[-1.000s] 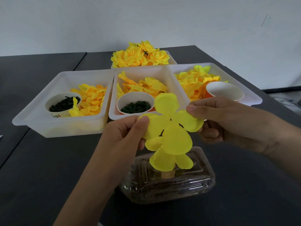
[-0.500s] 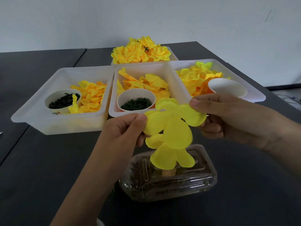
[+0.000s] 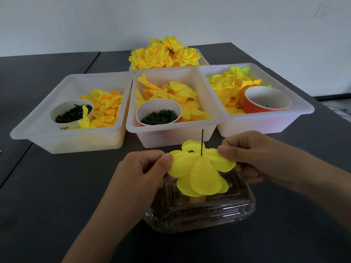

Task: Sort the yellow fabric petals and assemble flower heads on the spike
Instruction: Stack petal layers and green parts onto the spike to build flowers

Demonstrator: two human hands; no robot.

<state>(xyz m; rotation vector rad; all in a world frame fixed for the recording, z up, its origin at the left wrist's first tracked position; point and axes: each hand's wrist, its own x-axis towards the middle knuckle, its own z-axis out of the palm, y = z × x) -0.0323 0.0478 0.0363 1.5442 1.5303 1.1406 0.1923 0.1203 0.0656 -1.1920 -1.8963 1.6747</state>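
Your petal layer [image 3: 201, 168] is hiding the spike's [image 3: 202, 138] base and most of the clear box [image 3: 199, 211] beneath. Your left hand [image 3: 140, 168] and right hand [image 3: 252, 154] are each pinching a petal edge, with three white bins [image 3: 171, 133] sitting behind on the table [image 3: 47, 186].

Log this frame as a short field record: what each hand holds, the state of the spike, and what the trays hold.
left hand: left hand pinches the left edge of the yellow petal layer
right hand: right hand pinches its right edge
spike: spike pokes up through the layer's middle
base: clear plastic box under the layer
left tray: left tray, petals and a cup of dark green parts
middle tray: middle tray, petals and a cup of green parts
right tray: right tray, petals and an orange cup
far tray: finished flower heads
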